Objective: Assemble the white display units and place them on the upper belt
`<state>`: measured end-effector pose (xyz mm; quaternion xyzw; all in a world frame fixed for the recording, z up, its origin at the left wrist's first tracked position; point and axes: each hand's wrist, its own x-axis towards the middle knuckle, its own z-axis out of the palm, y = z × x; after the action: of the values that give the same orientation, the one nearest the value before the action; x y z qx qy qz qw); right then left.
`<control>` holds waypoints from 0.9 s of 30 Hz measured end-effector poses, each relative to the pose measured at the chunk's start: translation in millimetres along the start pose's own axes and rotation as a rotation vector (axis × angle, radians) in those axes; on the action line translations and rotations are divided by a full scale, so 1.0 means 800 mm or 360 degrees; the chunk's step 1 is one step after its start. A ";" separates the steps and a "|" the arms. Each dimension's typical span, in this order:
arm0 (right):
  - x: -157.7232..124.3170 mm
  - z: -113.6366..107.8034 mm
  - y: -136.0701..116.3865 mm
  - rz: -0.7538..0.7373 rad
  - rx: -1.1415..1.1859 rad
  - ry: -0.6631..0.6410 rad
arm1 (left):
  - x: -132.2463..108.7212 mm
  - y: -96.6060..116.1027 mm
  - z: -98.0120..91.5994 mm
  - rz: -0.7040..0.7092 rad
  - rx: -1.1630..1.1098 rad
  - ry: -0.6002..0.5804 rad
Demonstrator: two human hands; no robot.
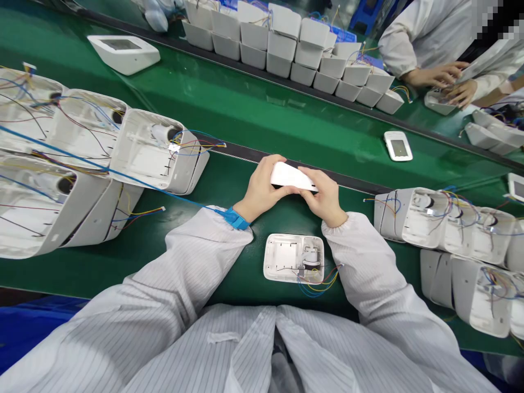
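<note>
My left hand (260,188) and my right hand (325,196) together grip a white plastic cover piece (291,177), held just above the green mat near a dark strip. Fingers of both hands are wrapped round its ends. A blue wrist strap (236,218) with a blue cord sits on my left wrist. Between my forearms, close to my body, an open white housing (293,257) lies face up with a small motor part and coloured wires spilling to its right.
Open white housings with wiring are lined up at the left (158,150) and at the right (446,221). Stacked white shells (286,43) stand along the far belt. A small display unit (398,146) lies on the belt. Another person's hands (446,82) work at the top right.
</note>
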<state>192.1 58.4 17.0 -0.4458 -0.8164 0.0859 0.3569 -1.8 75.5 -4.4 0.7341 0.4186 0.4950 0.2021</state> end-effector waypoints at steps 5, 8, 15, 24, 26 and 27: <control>0.002 -0.006 0.037 0.0373 -0.0114 0.0252 | -0.021 0.010 -0.004 -0.0079 -0.0089 0.0056; 0.002 -0.014 0.077 0.0793 -0.0155 0.0397 | -0.048 0.033 -0.012 -0.0076 -0.0067 -0.0180; 0.009 0.002 0.118 0.1129 0.0432 0.0667 | -0.079 0.060 -0.005 0.0109 -0.0174 -0.0702; 0.036 0.004 0.130 0.0769 -0.0234 0.0264 | -0.057 0.050 -0.022 0.0360 -0.0269 -0.1294; 0.049 -0.011 0.151 0.0920 -0.0493 0.0206 | -0.057 0.048 -0.022 0.0356 -0.0241 -0.1242; 0.055 -0.021 0.163 0.1033 -0.0612 0.0187 | -0.058 0.046 -0.020 0.0341 -0.0243 -0.1194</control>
<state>274.5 167.0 -8.2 -0.7442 -0.6121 0.0140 0.2670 -8.5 14.8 2.9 0.8863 0.1988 0.2405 0.3423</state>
